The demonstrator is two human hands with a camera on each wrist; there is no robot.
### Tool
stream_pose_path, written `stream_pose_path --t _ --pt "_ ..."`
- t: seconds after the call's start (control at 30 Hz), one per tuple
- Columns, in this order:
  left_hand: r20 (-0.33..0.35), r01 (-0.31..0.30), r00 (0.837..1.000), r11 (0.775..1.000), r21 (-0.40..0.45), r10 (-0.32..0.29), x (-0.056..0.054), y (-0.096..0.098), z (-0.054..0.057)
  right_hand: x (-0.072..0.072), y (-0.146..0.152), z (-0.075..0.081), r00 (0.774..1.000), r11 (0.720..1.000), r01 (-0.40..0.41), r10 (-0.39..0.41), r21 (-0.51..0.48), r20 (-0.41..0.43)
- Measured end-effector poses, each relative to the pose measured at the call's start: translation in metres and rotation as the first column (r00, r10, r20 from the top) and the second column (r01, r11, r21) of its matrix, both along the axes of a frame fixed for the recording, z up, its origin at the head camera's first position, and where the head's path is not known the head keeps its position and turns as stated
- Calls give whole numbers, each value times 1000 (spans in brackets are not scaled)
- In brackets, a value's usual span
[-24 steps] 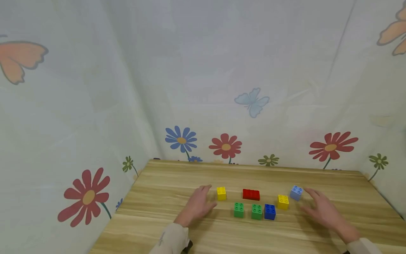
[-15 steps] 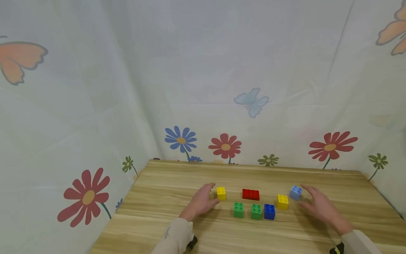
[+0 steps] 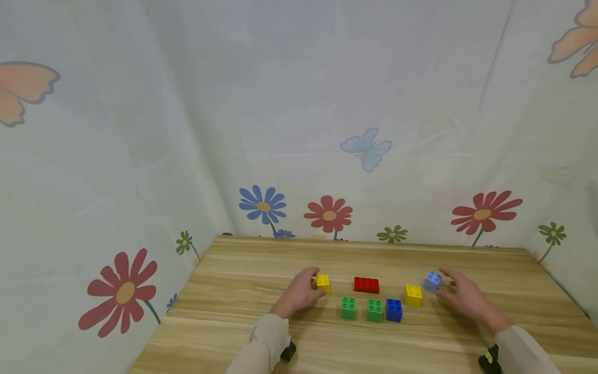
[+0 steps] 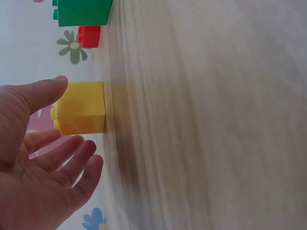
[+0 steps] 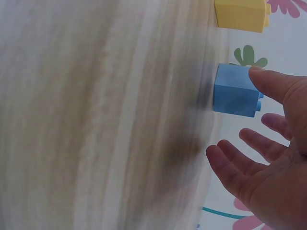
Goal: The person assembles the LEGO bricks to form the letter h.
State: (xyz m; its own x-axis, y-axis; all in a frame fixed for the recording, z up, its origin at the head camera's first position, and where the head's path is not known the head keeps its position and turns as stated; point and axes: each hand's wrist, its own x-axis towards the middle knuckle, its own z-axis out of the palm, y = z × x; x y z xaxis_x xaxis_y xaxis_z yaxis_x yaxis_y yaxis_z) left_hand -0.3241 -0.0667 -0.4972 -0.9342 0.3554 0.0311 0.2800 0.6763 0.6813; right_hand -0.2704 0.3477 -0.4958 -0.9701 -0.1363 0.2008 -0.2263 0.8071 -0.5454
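At the left of the row, my left hand point(image 3: 301, 293) is spread around a yellow building block point(image 3: 323, 283). In the left wrist view the thumb is at the near side of this yellow block point(image 4: 81, 108) and the fingers are loosely bent beyond it; whether they touch is unclear. On the right, my right hand point(image 3: 464, 298) reaches around a light blue block point(image 3: 432, 281). The right wrist view has the thumb tip by the top of the light blue block point(image 5: 236, 91), with the other fingers apart from it. Both blocks stand on the table, studs up.
Between the hands lie a red block point(image 3: 366, 284), two green blocks point(image 3: 348, 308), a dark blue block point(image 3: 394, 310) and a second yellow block point(image 3: 413, 295). The wooden table point(image 3: 261, 259) meets a flower-printed curtain point(image 3: 289, 130) at its back edge.
My left hand has moved right, bringing thumb and fingers around the yellow block. The right hand has moved left to the light blue block. The blocks have stayed in place; the view shifted slightly.
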Motion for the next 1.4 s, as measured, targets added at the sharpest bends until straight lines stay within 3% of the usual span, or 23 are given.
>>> stream_pose_path --t 0.37,0.5,0.73,1.0,1.4 --pt "46 -42 998 999 30 41 -3 0 -7 -6 -3 -3 999 999 -10 12 -32 46" --pt "31 -40 999 999 24 39 -4 0 -8 -8 -4 -5 999 1000 -11 12 -15 36" --pt "22 -24 999 999 21 23 -6 -1 -10 -9 -5 -7 999 1000 20 -20 -1 34" --pt "29 -9 1000 999 38 8 -5 -2 -9 -11 -9 -8 991 996 88 -90 24 98" --pt "-1 21 1000 999 36 -21 -4 -7 -6 -8 -10 -6 995 995 97 -98 10 23"
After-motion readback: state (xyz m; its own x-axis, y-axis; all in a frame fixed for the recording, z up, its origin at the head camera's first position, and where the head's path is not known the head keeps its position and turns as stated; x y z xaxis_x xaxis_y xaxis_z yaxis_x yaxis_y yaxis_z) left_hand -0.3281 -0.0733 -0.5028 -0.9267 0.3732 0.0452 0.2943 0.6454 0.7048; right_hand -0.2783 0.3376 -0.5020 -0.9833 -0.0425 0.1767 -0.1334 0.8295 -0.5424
